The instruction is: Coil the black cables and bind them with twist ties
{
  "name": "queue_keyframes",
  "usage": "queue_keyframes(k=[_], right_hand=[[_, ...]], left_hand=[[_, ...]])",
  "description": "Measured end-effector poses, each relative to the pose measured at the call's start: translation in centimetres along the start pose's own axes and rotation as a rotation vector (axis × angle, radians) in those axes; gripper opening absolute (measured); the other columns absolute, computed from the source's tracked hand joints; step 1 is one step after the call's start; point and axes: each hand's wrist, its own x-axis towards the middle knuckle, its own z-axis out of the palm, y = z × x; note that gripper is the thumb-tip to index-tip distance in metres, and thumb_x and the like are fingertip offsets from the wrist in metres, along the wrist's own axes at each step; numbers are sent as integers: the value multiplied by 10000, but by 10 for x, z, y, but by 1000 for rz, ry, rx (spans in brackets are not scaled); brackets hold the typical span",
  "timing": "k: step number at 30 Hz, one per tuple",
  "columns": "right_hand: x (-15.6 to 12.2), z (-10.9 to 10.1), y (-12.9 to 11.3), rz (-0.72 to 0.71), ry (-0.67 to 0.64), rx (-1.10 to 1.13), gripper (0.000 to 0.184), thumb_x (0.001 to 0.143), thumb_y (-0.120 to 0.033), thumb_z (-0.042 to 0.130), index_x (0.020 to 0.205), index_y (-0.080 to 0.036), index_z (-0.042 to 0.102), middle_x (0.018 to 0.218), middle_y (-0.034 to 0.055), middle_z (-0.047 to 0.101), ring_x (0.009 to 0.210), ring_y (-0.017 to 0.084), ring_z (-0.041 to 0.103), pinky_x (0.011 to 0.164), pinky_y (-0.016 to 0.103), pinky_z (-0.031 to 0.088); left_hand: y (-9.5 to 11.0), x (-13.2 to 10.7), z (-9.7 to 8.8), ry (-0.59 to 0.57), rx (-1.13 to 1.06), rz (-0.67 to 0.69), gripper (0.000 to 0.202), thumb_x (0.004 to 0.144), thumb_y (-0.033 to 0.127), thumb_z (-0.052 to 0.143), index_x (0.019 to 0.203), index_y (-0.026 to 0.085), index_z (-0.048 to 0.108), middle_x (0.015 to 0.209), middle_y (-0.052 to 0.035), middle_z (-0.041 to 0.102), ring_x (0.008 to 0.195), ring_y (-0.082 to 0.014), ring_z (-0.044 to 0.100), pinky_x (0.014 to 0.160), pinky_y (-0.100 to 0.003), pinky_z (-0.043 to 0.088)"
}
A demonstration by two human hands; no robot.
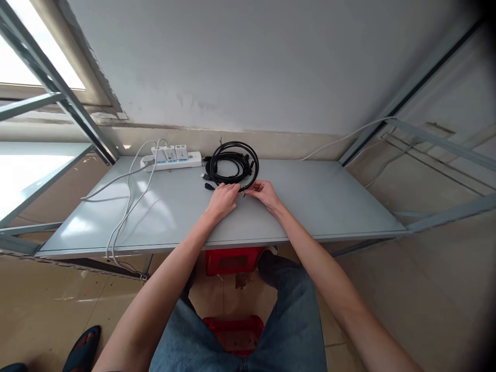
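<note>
A bundle of black cables (253, 155) lies coiled on the grey metal shelf (318, 201), with plug ends poking out at its left. At the front of the coil, my left hand (226, 198) is closed round the cable, its back turned up and hiding what the fingers press on. Just right of it, my right hand (265, 194) pinches at the same front part of the coil. A small dark tie end sticks out between the two hands. Another thin tie stands up at the back of the coil.
Left of the coil is a white power strip (172, 164) with chargers plugged in; white cords (127, 206) hang over the shelf's front edge. Metal uprights (83, 116) frame both ends. Below are red plastic stools (232, 261), and a slippered foot (82, 349) shows at lower left.
</note>
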Motion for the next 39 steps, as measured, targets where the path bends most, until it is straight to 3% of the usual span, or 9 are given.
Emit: queue_keyframes(k=[10,17,20,24,27,29,33,37,39], right_hand=[[8,-5,10,-57,189,-52,383,613,-485,836,656,-217,566,663,1,630,667,173,592,697,322,510],[-1,-2,12,-74,724,-284,138,785,-332,598,743,-245,500,714,28,631,696,204,570,719,325,480],[-14,-20,3,39,819,-469,62,822,-252,562,772,-224,538,743,58,662,712,214,585,744,316,454],[-42,-91,-9,247,839,-739,95,860,-213,577,897,-170,653,852,114,718,784,240,631,746,313,435],[-68,-152,-11,360,824,-939,177,914,-211,557,1010,-153,694,942,138,732,854,257,660,740,321,431],[-81,-178,-9,410,812,-1022,214,953,-220,524,1044,-136,698,954,153,731,887,265,676,742,326,442],[-88,-181,-5,446,697,-1230,264,1010,-208,470,1184,-112,643,1020,179,731,961,276,704,749,331,465],[-85,-165,-7,411,486,-1430,332,963,-94,517,1293,-92,553,1026,185,733,1038,296,703,753,333,468],[-85,-163,-10,417,460,-1434,337,961,-91,531,1298,-97,535,1036,180,732,1027,295,706,749,336,468]], left_hand=[[-3,-5,-3,37,111,30,227,941,87,465,934,205,658,913,-101,691,920,-258,617,843,-401,403],[14,2,-12,-151,271,245,219,861,28,551,1001,155,662,949,-104,700,908,-238,639,837,-372,380],[26,0,-21,-186,347,324,243,842,2,543,997,149,657,928,-95,693,879,-230,629,825,-365,365],[29,-23,-47,-111,392,394,297,862,-33,455,963,167,650,886,-86,672,818,-219,592,780,-369,353],[21,-57,-70,-46,420,402,324,855,-43,429,952,183,640,869,-78,657,805,-221,575,767,-371,352],[16,-84,-80,-64,429,407,302,848,-32,451,943,190,632,851,-65,651,781,-218,572,769,-371,361],[17,-119,-81,-224,405,369,238,863,2,528,977,191,619,875,-64,673,796,-225,617,806,-371,392],[31,-112,-81,-356,358,133,211,934,52,528,1086,182,596,977,-87,712,875,-251,678,794,-359,416],[37,-102,-80,-378,315,15,169,1042,199,458,1158,177,581,989,-98,727,879,-260,701,757,-345,426]])
